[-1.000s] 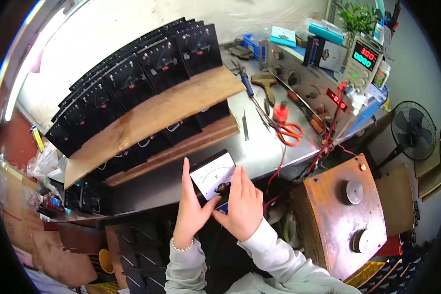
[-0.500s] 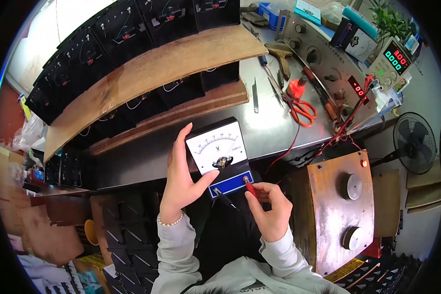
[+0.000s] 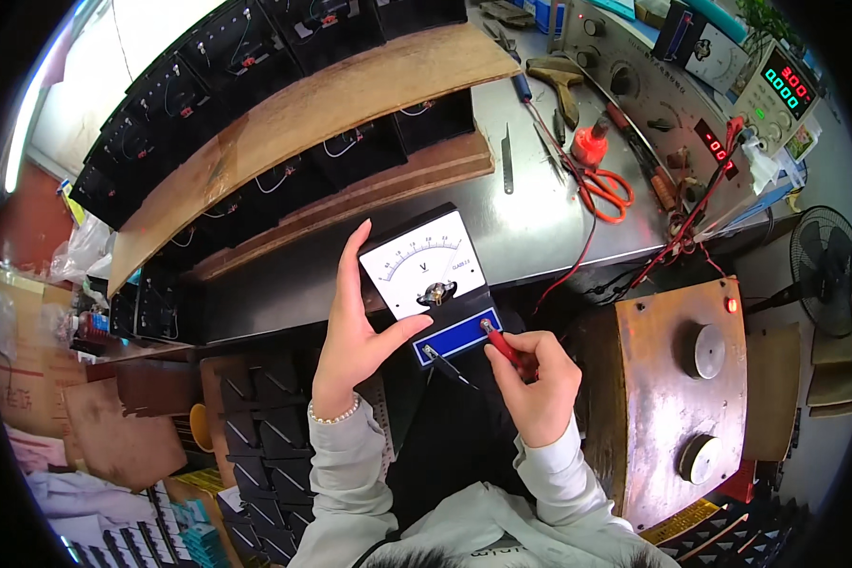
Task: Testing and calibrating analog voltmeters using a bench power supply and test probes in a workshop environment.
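Observation:
My left hand (image 3: 348, 355) grips the left side of a panel voltmeter (image 3: 409, 254), fingers behind it and thumb across its front edge. The meter has a white dial, a black case and a blue terminal panel (image 3: 456, 339) at its lower end. A black clip lead (image 3: 450, 367) is attached at the left terminal. My right hand (image 3: 544, 388) pinches a red clip lead (image 3: 502, 346), its metal tip at the right terminal; whether it is clamped there I cannot tell.
Black meter housings (image 3: 241, 52) stand in rows on a wooden board (image 3: 303, 123) at left. On the metal bench lie tweezers (image 3: 507, 161), orange-handled scissors (image 3: 608, 196) and a red bottle (image 3: 591, 144). A power supply (image 3: 781, 95) and a knobbed metal box (image 3: 686, 398) are at right.
My right hand has drawn back slightly from the panel, showing more of the red clip, and its angle has changed. The whole view has shifted a little; my left hand still holds the meter.

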The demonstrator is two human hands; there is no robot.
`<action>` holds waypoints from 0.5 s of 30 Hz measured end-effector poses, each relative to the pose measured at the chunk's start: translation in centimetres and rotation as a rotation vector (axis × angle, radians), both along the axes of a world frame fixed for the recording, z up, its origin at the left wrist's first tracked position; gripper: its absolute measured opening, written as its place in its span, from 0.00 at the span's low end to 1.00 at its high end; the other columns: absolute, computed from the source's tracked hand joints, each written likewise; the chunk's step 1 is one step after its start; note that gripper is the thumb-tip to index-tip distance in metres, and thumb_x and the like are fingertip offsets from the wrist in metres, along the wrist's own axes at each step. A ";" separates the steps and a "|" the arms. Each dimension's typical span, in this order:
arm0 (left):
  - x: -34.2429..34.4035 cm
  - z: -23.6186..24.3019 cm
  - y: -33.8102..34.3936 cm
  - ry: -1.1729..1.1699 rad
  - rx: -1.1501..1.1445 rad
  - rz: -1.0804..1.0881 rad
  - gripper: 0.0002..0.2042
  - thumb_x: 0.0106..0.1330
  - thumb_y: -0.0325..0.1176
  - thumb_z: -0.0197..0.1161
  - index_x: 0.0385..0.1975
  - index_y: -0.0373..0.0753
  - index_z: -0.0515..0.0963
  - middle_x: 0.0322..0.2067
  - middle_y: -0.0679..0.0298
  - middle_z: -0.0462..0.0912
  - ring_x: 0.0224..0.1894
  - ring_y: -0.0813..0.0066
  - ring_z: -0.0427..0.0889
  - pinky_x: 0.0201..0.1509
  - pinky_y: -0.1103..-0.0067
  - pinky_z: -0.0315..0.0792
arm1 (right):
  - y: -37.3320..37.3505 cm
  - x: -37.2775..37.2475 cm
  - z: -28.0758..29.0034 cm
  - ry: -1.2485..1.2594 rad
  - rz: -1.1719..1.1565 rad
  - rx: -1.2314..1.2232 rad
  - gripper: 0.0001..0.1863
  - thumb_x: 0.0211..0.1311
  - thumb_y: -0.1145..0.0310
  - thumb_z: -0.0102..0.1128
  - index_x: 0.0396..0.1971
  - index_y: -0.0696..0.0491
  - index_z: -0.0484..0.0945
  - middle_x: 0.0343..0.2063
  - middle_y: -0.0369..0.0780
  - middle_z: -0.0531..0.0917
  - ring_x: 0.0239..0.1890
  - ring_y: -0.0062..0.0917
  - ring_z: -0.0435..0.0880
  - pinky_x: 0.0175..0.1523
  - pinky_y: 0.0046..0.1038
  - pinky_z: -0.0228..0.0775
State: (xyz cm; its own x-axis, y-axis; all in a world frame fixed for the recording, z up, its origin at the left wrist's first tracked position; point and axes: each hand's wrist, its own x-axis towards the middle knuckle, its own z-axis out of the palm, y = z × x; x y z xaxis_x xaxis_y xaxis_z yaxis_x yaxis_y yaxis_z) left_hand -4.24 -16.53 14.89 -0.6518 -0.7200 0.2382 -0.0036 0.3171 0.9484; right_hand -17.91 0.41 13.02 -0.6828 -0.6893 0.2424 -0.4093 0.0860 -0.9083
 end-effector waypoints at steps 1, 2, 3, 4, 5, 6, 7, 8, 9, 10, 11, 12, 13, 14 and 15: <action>-0.1 -0.1 -0.2 0.009 -0.003 -0.001 0.52 0.52 0.21 0.75 0.75 0.41 0.47 0.63 0.53 0.68 0.62 0.64 0.75 0.62 0.69 0.74 | -0.2 -0.2 -0.4 0.001 0.014 -0.029 0.10 0.55 0.79 0.73 0.34 0.59 0.79 0.27 0.36 0.83 0.25 0.13 0.76 0.31 0.17 0.69; 0.0 -0.3 -0.1 0.028 0.035 -0.005 0.52 0.52 0.20 0.75 0.75 0.41 0.46 0.62 0.53 0.68 0.62 0.64 0.75 0.63 0.69 0.74 | -0.4 -0.4 -0.7 0.004 0.028 -0.058 0.10 0.55 0.79 0.73 0.33 0.60 0.79 0.26 0.36 0.82 0.25 0.14 0.77 0.30 0.17 0.69; 0.2 -0.3 0.0 0.021 0.018 -0.013 0.52 0.52 0.20 0.75 0.75 0.41 0.46 0.62 0.53 0.68 0.62 0.64 0.76 0.63 0.69 0.74 | -0.4 -0.4 -0.7 0.057 0.047 -0.094 0.10 0.55 0.80 0.73 0.31 0.60 0.78 0.25 0.37 0.82 0.25 0.14 0.77 0.30 0.18 0.69; 0.8 -0.6 -0.2 0.013 0.000 -0.007 0.52 0.52 0.20 0.75 0.75 0.40 0.46 0.62 0.53 0.68 0.61 0.63 0.76 0.63 0.69 0.74 | -0.4 -0.6 -0.6 0.145 0.092 -0.093 0.09 0.56 0.80 0.72 0.30 0.60 0.78 0.25 0.39 0.82 0.25 0.15 0.78 0.30 0.18 0.69; 0.9 -0.9 -0.4 -0.007 -0.059 -0.010 0.52 0.52 0.21 0.75 0.75 0.39 0.45 0.62 0.52 0.69 0.61 0.63 0.76 0.63 0.69 0.74 | 0.2 -0.9 -0.8 0.118 0.106 -0.117 0.09 0.55 0.81 0.72 0.31 0.60 0.78 0.27 0.41 0.83 0.25 0.21 0.80 0.30 0.21 0.72; 0.8 -1.1 -0.3 0.014 0.049 0.007 0.52 0.52 0.24 0.76 0.75 0.39 0.47 0.63 0.51 0.67 0.63 0.62 0.74 0.64 0.69 0.72 | 0.9 -1.0 -1.0 0.090 0.122 -0.138 0.10 0.54 0.81 0.72 0.32 0.60 0.78 0.28 0.44 0.83 0.25 0.27 0.83 0.30 0.24 0.74; 0.8 -1.5 -0.5 -0.009 -0.012 0.027 0.52 0.51 0.27 0.78 0.74 0.38 0.48 0.64 0.50 0.66 0.64 0.61 0.72 0.65 0.69 0.71 | 1.7 -0.5 -1.2 -0.072 0.077 -0.162 0.10 0.54 0.81 0.72 0.33 0.60 0.78 0.29 0.44 0.84 0.25 0.27 0.83 0.31 0.24 0.74; 1.0 -1.9 -0.3 -0.039 -0.057 0.052 0.52 0.50 0.29 0.79 0.74 0.37 0.50 0.65 0.49 0.65 0.66 0.60 0.70 0.66 0.69 0.69 | 2.6 -0.1 -0.5 -0.241 0.034 -0.166 0.10 0.55 0.81 0.71 0.35 0.60 0.78 0.30 0.43 0.84 0.25 0.27 0.84 0.32 0.24 0.74; 1.1 -2.0 -0.3 -0.052 -0.065 0.075 0.53 0.49 0.31 0.80 0.74 0.36 0.51 0.65 0.49 0.64 0.67 0.59 0.68 0.67 0.69 0.67 | 2.9 0.5 0.4 -0.458 0.035 -0.162 0.10 0.57 0.81 0.69 0.39 0.58 0.80 0.31 0.43 0.84 0.29 0.26 0.85 0.36 0.23 0.75; 0.7 -1.8 -0.3 -0.066 -0.066 0.086 0.53 0.47 0.33 0.81 0.73 0.36 0.52 0.66 0.49 0.64 0.68 0.58 0.67 0.68 0.69 0.65 | 2.7 0.8 0.5 -0.459 0.039 -0.136 0.10 0.57 0.81 0.69 0.39 0.58 0.80 0.31 0.43 0.84 0.29 0.26 0.85 0.36 0.23 0.75; 0.7 -1.4 -0.3 -0.074 -0.045 0.097 0.55 0.46 0.34 0.82 0.73 0.35 0.52 0.66 0.49 0.64 0.69 0.57 0.65 0.70 0.68 0.62 | 2.0 1.2 0.5 -0.309 0.106 -0.114 0.12 0.57 0.80 0.70 0.40 0.57 0.80 0.31 0.42 0.84 0.30 0.26 0.84 0.36 0.23 0.75; 0.7 -1.1 -0.4 -0.077 -0.084 0.097 0.54 0.46 0.32 0.82 0.74 0.37 0.52 0.64 0.51 0.65 0.67 0.59 0.68 0.68 0.69 0.66 | 1.4 1.6 0.6 -0.162 0.175 -0.093 0.13 0.56 0.79 0.71 0.42 0.57 0.81 0.30 0.42 0.84 0.31 0.26 0.84 0.36 0.23 0.75; 0.6 -0.9 -0.4 -0.034 -0.020 0.080 0.54 0.46 0.31 0.82 0.74 0.38 0.52 0.63 0.52 0.66 0.66 0.61 0.69 0.66 0.69 0.68 | 0.5 1.9 1.3 -0.033 0.196 -0.032 0.13 0.55 0.79 0.72 0.39 0.58 0.80 0.31 0.41 0.84 0.31 0.25 0.83 0.38 0.23 0.75; 0.3 -0.6 -0.4 0.008 0.038 0.063 0.54 0.46 0.29 0.82 0.74 0.39 0.53 0.62 0.54 0.66 0.65 0.62 0.71 0.65 0.69 0.71 | -0.5 2.2 1.9 0.095 0.217 0.022 0.13 0.53 0.79 0.73 0.37 0.60 0.79 0.32 0.40 0.84 0.32 0.25 0.82 0.39 0.23 0.75; 0.1 -0.6 -0.4 0.039 0.031 0.060 0.54 0.47 0.27 0.82 0.74 0.40 0.53 0.61 0.56 0.67 0.63 0.65 0.73 0.62 0.70 0.74 | -1.7 2.4 0.9 0.176 0.164 -0.070 0.12 0.45 0.79 0.76 0.30 0.59 0.81 0.27 0.40 0.83 0.29 0.32 0.81 0.35 0.27 0.73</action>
State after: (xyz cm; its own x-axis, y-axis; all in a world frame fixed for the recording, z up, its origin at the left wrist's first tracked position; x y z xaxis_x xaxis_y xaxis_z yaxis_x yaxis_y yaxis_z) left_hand -4.16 -16.97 14.25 -0.5974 -0.7653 0.2395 0.0157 0.2875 0.9577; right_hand -15.49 -1.34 13.89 -0.5066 -0.7645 0.3986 -0.5649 -0.0549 -0.8233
